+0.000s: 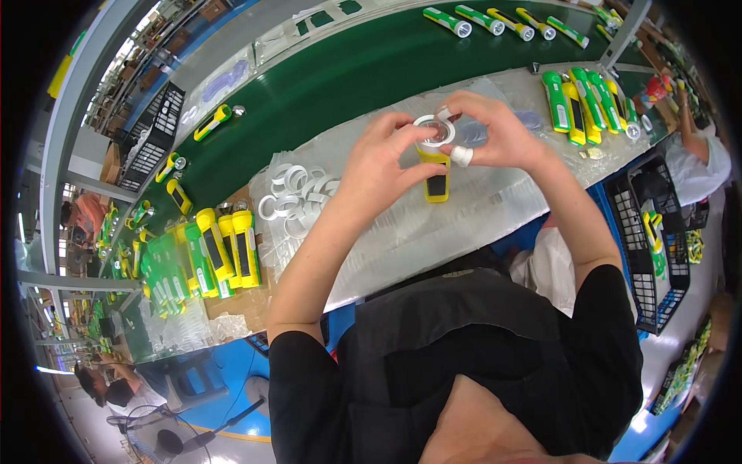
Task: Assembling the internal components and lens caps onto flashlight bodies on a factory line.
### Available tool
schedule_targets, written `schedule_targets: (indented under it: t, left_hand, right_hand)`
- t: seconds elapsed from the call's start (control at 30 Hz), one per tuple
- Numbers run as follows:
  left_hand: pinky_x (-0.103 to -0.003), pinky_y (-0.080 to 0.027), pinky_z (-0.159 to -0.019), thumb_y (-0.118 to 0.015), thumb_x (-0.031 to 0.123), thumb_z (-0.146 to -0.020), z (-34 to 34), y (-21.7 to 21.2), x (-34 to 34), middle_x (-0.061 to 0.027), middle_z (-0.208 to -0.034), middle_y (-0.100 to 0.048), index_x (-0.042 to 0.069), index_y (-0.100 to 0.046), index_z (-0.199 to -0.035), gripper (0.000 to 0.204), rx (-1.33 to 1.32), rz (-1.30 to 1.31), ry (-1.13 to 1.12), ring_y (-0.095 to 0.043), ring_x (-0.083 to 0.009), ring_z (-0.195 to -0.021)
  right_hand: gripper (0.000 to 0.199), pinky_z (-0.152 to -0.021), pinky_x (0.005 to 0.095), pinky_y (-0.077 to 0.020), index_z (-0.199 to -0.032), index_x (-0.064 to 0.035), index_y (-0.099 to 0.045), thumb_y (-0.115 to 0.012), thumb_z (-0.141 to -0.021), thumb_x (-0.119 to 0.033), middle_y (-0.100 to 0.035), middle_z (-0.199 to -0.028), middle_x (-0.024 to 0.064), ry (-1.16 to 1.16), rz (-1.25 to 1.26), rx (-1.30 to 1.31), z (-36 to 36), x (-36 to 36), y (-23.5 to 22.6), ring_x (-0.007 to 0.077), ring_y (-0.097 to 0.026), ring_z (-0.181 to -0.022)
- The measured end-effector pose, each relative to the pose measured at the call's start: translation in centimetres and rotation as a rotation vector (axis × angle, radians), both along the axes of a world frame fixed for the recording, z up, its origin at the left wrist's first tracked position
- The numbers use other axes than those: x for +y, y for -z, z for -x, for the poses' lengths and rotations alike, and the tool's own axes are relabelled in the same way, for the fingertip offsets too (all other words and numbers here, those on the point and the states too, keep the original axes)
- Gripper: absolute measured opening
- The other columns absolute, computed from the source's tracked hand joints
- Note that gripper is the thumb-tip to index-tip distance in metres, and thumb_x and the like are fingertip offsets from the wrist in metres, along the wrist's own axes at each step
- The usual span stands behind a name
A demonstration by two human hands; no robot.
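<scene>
Between my hands, a yellow flashlight (437, 189) with a dark panel points its head up at me. A white ring (422, 121) sits at the flashlight's head, with something clear inside it. My left hand (382, 158) is closed on the flashlight, its thumb along the body and a fingertip over the ring. My right hand (498, 135), white covers on its thumb and a fingertip, pinches the ring from the other side. Left of my left forearm lies a loose pile of white rings (295, 189). Behind my right hand, clear discs (528, 120) rest on the plastic-covered worktop (371, 259).
Yellow and green flashlights (220, 251) are lined up on the left, and more flashlights (583, 104) on the right. Past the worktop runs a green conveyor belt (348, 93) carrying several flashlights (495, 23). Black crates (653, 240) stand at the right, near another person (699, 158).
</scene>
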State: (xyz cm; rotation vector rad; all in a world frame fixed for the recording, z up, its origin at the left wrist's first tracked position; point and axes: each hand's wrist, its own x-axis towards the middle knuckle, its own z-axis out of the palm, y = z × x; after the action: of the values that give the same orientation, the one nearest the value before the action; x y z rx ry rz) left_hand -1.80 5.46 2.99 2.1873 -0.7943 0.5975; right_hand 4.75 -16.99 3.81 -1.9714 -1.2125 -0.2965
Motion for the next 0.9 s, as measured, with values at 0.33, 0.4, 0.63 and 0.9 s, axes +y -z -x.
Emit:
schedule_targets:
  t: [0.33,0.4,0.63,0.9]
  left_hand:
    - [-0.04,-0.052,-0.074,-0.082,0.016,-0.071,-1.1,1.7,-2.3,-0.0115,-0.096,-0.067,0.011,-0.058,-0.101,0.039,0.123,0.136,0.035,-0.065,-0.0336,-0.089]
    - [-0.04,-0.052,-0.07,-0.082,0.016,-0.071,-1.0,1.6,-2.4,-0.0108,-0.092,-0.066,0.012,-0.059,-0.1,0.038,0.152,0.161,0.034,-0.065,-0.0329,-0.084]
    - [-0.04,-0.05,-0.064,-0.083,0.016,-0.07,-1.1,2.1,-2.8,-0.0089,-0.083,-0.063,0.013,-0.061,-0.099,0.037,0.127,0.143,-0.051,-0.063,-0.0295,-0.075]
    - [-0.04,-0.05,-0.062,-0.083,0.018,-0.07,-1.6,2.2,-3.4,-0.0089,-0.08,-0.06,0.014,-0.062,-0.099,0.036,0.09,0.113,-0.113,-0.062,-0.0287,-0.072]
  right_hand:
    - [0.03,-0.066,0.0361,-0.0472,-0.096,0.0,-0.061,-0.071,-0.072,-0.015,-0.056,-0.088,0.0117,-0.132,0.642,0.107,-1.1,1.1,-6.5,0.0265,-0.058,-0.078]
    - [0.026,-0.065,0.0363,-0.0462,-0.091,-0.0006,-0.062,-0.071,-0.072,-0.017,-0.057,-0.084,0.0124,-0.139,0.656,0.132,-1.6,1.1,-6.5,0.0269,-0.058,-0.076]
    - [0.035,-0.059,0.0376,-0.0472,-0.085,0.0022,-0.06,-0.075,-0.07,-0.025,-0.059,-0.073,0.0127,0.088,0.635,0.173,-1.1,2.2,-5.1,0.0281,-0.058,-0.065]
    - [0.056,-0.066,0.0398,-0.0538,-0.086,0.0056,-0.065,-0.069,-0.063,-0.046,-0.065,-0.075,0.0191,0.526,0.696,0.044,0.0,3.1,-4.9,0.0329,-0.067,-0.073]
